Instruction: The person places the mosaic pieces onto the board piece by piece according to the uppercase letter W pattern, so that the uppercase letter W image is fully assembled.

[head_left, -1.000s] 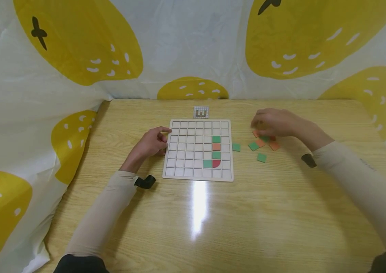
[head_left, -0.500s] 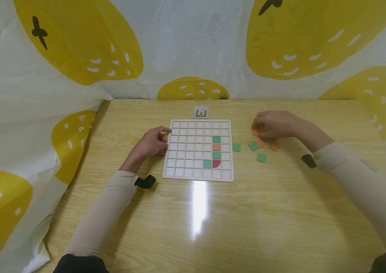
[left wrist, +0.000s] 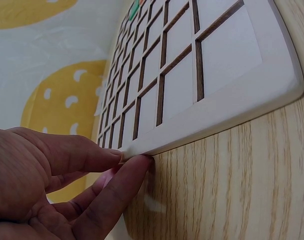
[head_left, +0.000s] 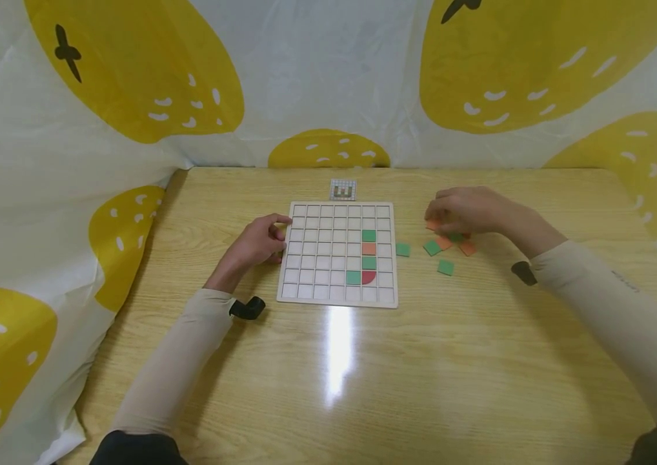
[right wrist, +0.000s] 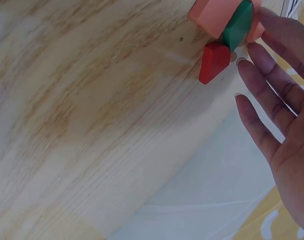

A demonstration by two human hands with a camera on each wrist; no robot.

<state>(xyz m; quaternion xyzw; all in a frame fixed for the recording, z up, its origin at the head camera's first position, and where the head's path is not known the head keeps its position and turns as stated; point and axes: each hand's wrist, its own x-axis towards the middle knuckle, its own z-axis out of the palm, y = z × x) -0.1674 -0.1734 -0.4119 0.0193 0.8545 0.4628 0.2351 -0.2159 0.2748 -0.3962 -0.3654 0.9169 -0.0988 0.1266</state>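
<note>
A square wooden grid board [head_left: 323, 261] lies flat on the table. In it sit several tiles in the right part: green ones, an orange tile [head_left: 368, 248] and a red rounded one [head_left: 368, 277]. My left hand [head_left: 257, 241] touches the board's left edge, and the left wrist view shows fingertips against its pale rim [left wrist: 242, 97]. To the right, my right hand [head_left: 468, 208] is low over loose tiles, partly covering them. Its fingers look spread in the right wrist view, one fingertip at an orange tile [right wrist: 216, 17] group beside a green tile [right wrist: 238, 26] and a red tile [right wrist: 215, 62].
A small pattern card [head_left: 343, 190] lies behind the board. Loose green tiles [head_left: 446, 267] and an orange tile [head_left: 467, 248] are spread right of the board, with another green tile [head_left: 403, 250] close to its edge. A patterned cloth [head_left: 328, 77] hangs behind the table.
My right hand makes only small movements over the loose tiles, and an orange tile under its fingers shifts slightly left. The left hand and board stay in place.
</note>
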